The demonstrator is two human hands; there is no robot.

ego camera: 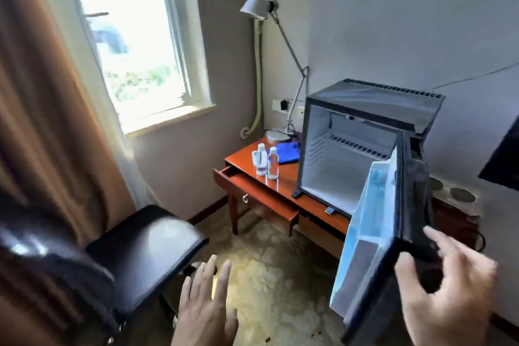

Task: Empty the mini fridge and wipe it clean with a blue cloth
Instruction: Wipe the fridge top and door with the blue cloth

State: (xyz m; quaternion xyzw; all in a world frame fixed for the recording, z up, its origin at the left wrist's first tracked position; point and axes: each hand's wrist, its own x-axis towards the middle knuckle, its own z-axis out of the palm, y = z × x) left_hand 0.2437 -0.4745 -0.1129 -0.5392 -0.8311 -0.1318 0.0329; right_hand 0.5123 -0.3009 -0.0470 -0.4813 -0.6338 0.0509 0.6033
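Fridge [362,149], one, stands on the desk [283,191] beyond both hands, its door [373,247] swung wide. The right hand [446,286] curls around the door's outer edge; the left hand [205,309] hovers released, fingers straight. Beyond the left hand, two bottles [266,163] stand just beside one blue cloth [285,152].

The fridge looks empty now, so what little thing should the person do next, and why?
Probably reach the left hand to the blue cloth on the desk. The fridge interior shows nothing inside, the bottles already stand on the desk, the right hand is at the open door, and wiping is what remains.
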